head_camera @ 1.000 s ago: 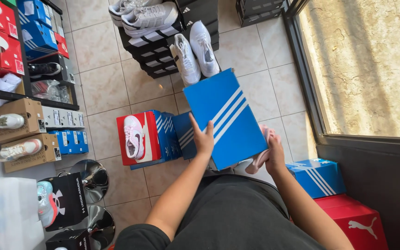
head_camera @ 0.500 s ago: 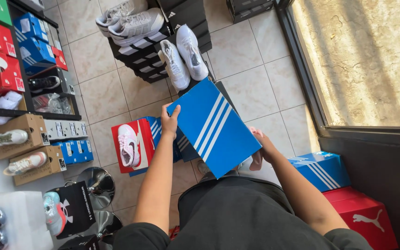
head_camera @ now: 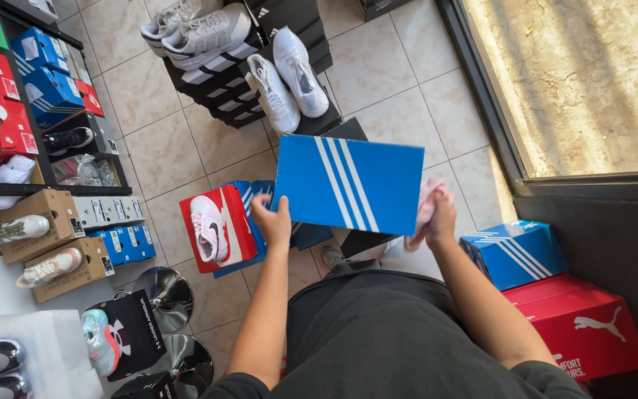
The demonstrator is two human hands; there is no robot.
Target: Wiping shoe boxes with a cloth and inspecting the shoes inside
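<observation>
A blue shoe-box lid (head_camera: 348, 182) with three white stripes is held flat in front of me. My left hand (head_camera: 272, 219) grips its lower left corner. At the lid's right edge my right hand (head_camera: 437, 214) holds a pinkish shoe (head_camera: 424, 207), mostly hidden behind the lid. Below the lid, a dark box part (head_camera: 363, 240) shows on the floor.
A red box with a pink shoe (head_camera: 215, 229) stands left on the tiled floor, blue boxes behind it. White shoes (head_camera: 289, 77) rest on stacked black boxes ahead. A blue box (head_camera: 515, 251) and a red box (head_camera: 577, 325) lie at my right by the window. Shelves of boxes line the left.
The lid has swung from a tilted diamond pose to nearly level. My left hand has slid down to its lower left corner. My right hand stayed at the right edge.
</observation>
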